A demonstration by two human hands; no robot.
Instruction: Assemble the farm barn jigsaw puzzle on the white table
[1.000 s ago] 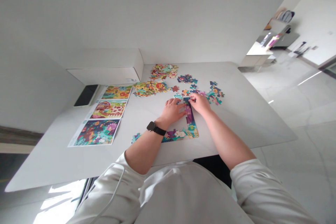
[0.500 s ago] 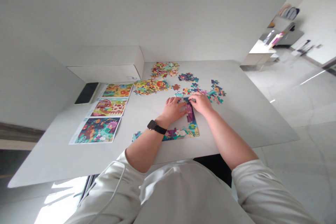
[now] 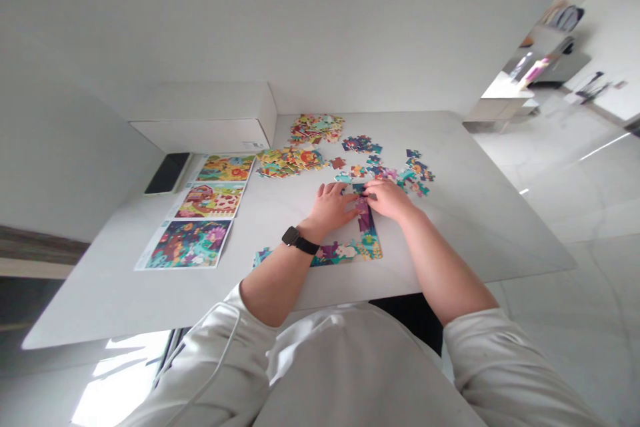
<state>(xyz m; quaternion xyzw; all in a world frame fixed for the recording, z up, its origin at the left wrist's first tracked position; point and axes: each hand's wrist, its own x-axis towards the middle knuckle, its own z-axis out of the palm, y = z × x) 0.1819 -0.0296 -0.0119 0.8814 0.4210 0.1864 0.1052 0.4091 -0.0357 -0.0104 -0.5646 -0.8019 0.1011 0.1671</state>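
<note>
A partly joined puzzle (image 3: 370, 240) lies on the table in front of me, its pieces running along the near edge and up the right side. At its upper right end is a dark blue-green puzzle piece (image 3: 357, 187), with the fingertips of my right hand (image 3: 390, 200) closed on its edge. My left hand (image 3: 330, 208) lies palm down just left of that column, fingers spread; its thumb and index finger reach the purple pieces. A black watch is on my left wrist. My left forearm partly hides the puzzle's lower left stretch.
Loose dark-toned pieces (image 3: 415, 173) lie beyond my right hand. Two heaps, a yellow one (image 3: 290, 161) and a mixed one (image 3: 317, 127), are farther back. A sheet with three pictures (image 3: 190, 243), a phone (image 3: 169, 173) and a white box (image 3: 200, 135) stand at left.
My right hand has shifted slightly at the upper right piece, its fingers lying flatter around it. The left hand stays almost where it was. The whole view has moved a little.
</note>
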